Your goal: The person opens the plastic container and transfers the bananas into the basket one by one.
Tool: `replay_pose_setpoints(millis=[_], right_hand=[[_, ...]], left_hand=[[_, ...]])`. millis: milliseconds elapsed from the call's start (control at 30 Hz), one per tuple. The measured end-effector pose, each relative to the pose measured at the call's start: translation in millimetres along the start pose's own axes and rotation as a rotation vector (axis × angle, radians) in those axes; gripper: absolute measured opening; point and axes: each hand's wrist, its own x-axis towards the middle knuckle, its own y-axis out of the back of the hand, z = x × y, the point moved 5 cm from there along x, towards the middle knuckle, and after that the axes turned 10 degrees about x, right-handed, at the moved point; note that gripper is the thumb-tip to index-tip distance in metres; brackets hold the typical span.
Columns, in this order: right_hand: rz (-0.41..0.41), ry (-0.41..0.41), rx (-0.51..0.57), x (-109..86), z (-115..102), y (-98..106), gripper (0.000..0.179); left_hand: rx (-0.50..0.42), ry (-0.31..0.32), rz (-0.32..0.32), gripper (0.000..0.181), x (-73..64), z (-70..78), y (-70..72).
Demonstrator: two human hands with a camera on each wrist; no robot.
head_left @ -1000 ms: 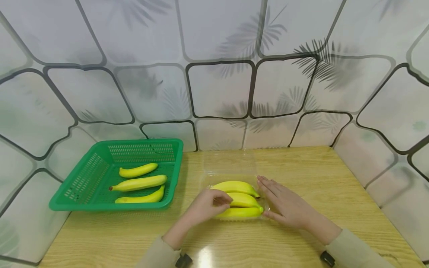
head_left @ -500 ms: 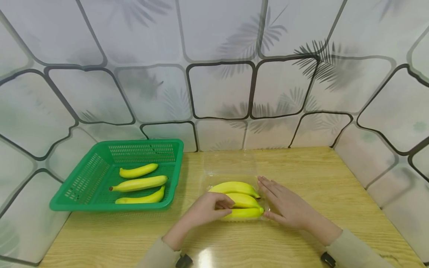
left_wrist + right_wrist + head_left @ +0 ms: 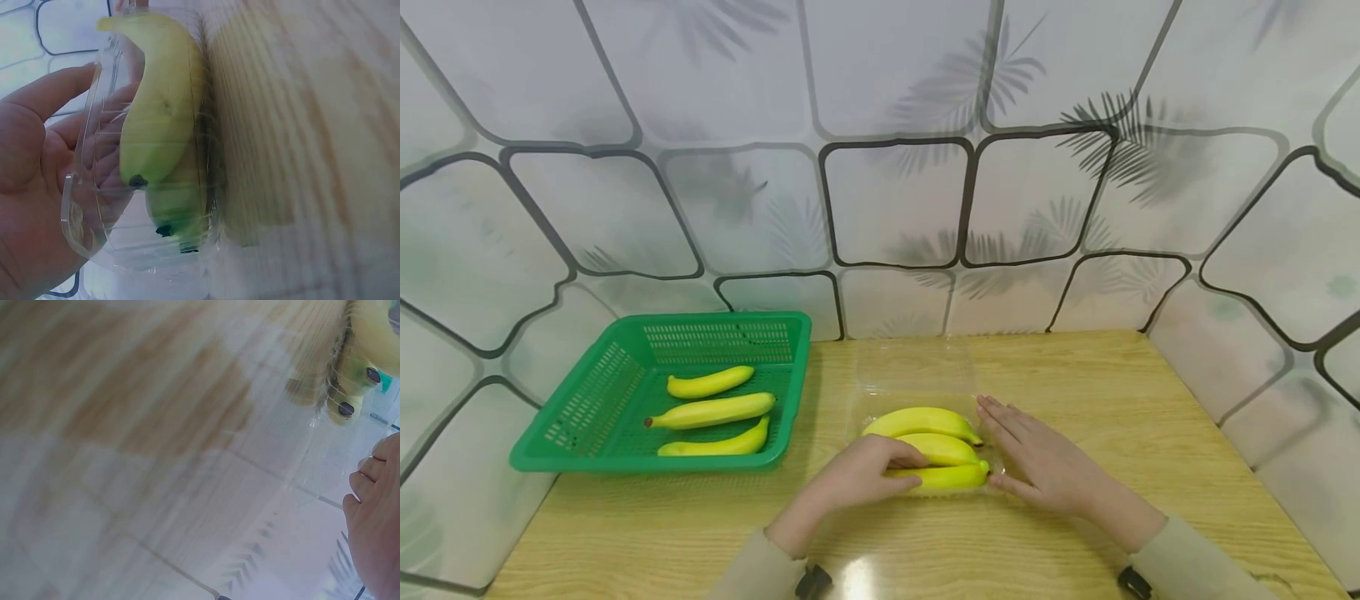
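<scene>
A clear plastic clamshell box (image 3: 917, 398) lies on the table with its lid (image 3: 917, 364) folded back toward the wall. Three yellow bananas lie side by side inside: a back banana (image 3: 921, 422), a middle banana (image 3: 943, 450) and a front banana (image 3: 951, 477). My left hand (image 3: 865, 472) reaches over the box's left end, its fingers at the middle banana and its thumb over the front one. In the left wrist view, the left hand (image 3: 31, 187) shows behind the clear wall, thumb spread from the fingers. My right hand (image 3: 1048, 462) rests with straight fingers along the box's right end.
A green plastic basket (image 3: 797, 392) stands to the left, holding three more bananas, one of them the middle basket banana (image 3: 711, 411). The wooden table (image 3: 1075, 367) meets a patterned wall covering (image 3: 891, 204) at the back and sides.
My left hand has shifted slightly to the right over the bananas, its thumb now over the front one. The back banana has slid slightly left. My right hand has stayed in place.
</scene>
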Motion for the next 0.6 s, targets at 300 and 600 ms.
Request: replay_pose_setpoints(millis=[300, 600], right_hand=[[-0.006, -0.007, -0.001, -0.3, -0.5, 0.1, 0.080], [0.003, -0.006, 0.000, -0.6, -0.2, -0.3, 0.081]], left_hand=[[0.077, -0.045, -0.025, 0.023, 1.4, 3.0, 2.0], [0.118, -0.023, -0.044, 0.027, 2.6, 7.1, 1.1]])
